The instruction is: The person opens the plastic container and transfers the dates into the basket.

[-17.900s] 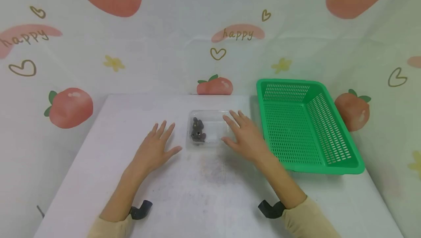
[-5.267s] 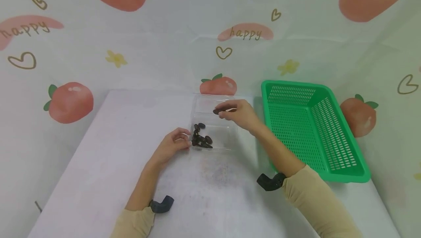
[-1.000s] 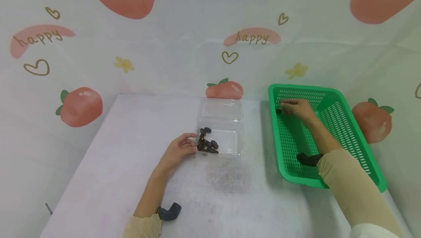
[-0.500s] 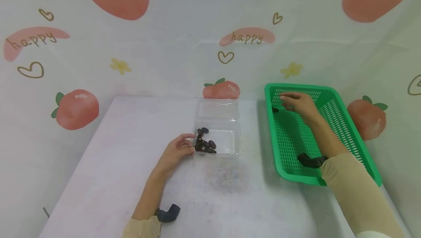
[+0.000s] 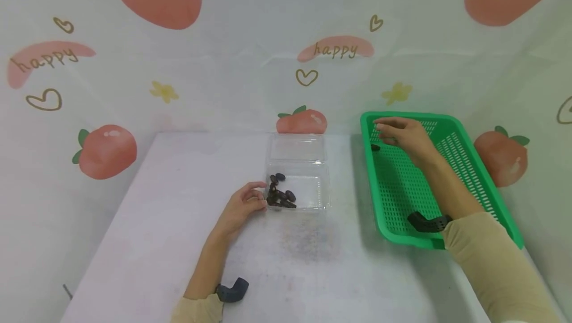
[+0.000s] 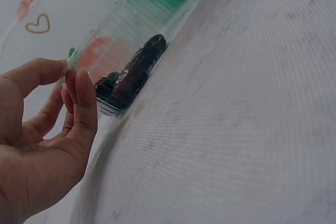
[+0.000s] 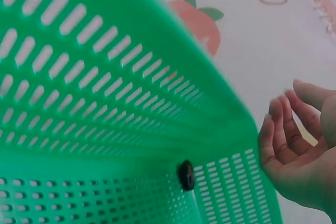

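Observation:
A clear plastic box (image 5: 308, 191) stands on the white table with its hinged lid (image 5: 298, 148) folded back. Several dark oval, date-like pieces (image 5: 280, 196) lie heaped at the box's left end. My left hand (image 5: 239, 209) pinches the box's left rim; in the left wrist view, the fingertips (image 6: 84, 80) meet at the clear edge. Over the back left part of the green basket (image 5: 380, 204), my right hand (image 5: 408, 137) is raised with loosely bent fingers and nothing in them. One dark piece (image 7: 186, 175) lies inside the basket, by its left wall below that hand.
The basket's raised rim (image 5: 374, 214) stands to the right of the box, with a strip of table between them. A fruit-printed cloth (image 5: 223, 75) hangs behind the table. A dark wrist mount (image 5: 232, 290) sits on the left forearm.
The box lid, shut at first, now lies folded back. My right hand carried one dark piece from the box to the basket, let go, and rose. The left hand keeps its hold.

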The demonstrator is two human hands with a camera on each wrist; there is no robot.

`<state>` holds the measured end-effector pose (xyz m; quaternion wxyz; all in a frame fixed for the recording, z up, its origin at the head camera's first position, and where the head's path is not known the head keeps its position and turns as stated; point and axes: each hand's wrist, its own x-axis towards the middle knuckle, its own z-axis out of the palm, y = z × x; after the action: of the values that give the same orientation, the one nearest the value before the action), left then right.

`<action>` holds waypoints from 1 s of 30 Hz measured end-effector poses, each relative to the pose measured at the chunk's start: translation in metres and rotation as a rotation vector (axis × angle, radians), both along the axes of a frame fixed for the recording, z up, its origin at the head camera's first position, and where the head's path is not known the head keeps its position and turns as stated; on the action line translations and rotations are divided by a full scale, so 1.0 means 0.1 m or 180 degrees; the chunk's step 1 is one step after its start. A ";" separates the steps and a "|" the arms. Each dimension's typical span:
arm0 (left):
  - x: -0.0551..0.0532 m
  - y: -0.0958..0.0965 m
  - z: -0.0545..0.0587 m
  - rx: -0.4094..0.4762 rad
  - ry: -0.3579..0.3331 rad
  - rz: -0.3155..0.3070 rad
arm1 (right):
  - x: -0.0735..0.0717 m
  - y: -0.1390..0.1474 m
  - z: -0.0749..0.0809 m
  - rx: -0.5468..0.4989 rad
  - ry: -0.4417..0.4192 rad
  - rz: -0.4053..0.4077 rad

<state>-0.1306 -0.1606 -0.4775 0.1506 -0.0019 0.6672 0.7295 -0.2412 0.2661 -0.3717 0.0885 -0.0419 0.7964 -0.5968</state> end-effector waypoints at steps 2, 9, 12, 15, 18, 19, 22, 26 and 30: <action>0.00 0.00 0.00 -0.0011 -0.0004 0.0013 | 0.02 -0.04 0.04 0.0016 -0.0003 0.0032; 0.00 0.00 -0.02 -0.0049 -0.0009 0.0022 | 0.13 -0.22 0.15 -0.0025 0.0038 0.0110; 0.00 0.00 -0.02 -0.0050 -0.0006 0.0030 | 0.18 -0.30 0.17 -0.0050 0.0050 0.0137; 0.00 0.00 -0.02 -0.0040 -0.0003 0.0023 | 0.22 -0.38 0.18 -0.0018 0.0034 0.0139; 0.00 -0.01 -0.02 -0.0036 0.0011 0.0008 | 0.27 -0.47 0.20 0.0018 0.0017 0.0127; -0.01 -0.01 -0.03 -0.0031 0.0014 0.0010 | 0.28 -0.50 0.20 0.0045 0.0020 0.0132; -0.01 -0.02 -0.03 -0.0031 0.0010 0.0025 | 0.33 -0.58 0.20 0.0085 0.0020 0.0161; -0.01 -0.02 -0.03 -0.0044 -0.0013 0.0023 | 0.39 -0.67 0.19 0.0067 0.0033 0.0259; -0.01 -0.02 -0.01 -0.0033 -0.0003 -0.0009 | 0.45 -0.76 0.18 0.0000 0.0034 0.0373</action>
<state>-0.1317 -0.1622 -0.4788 0.1519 -0.0021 0.6709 0.7258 -0.1960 0.1902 -0.3541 0.1190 -0.0917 0.7931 -0.5903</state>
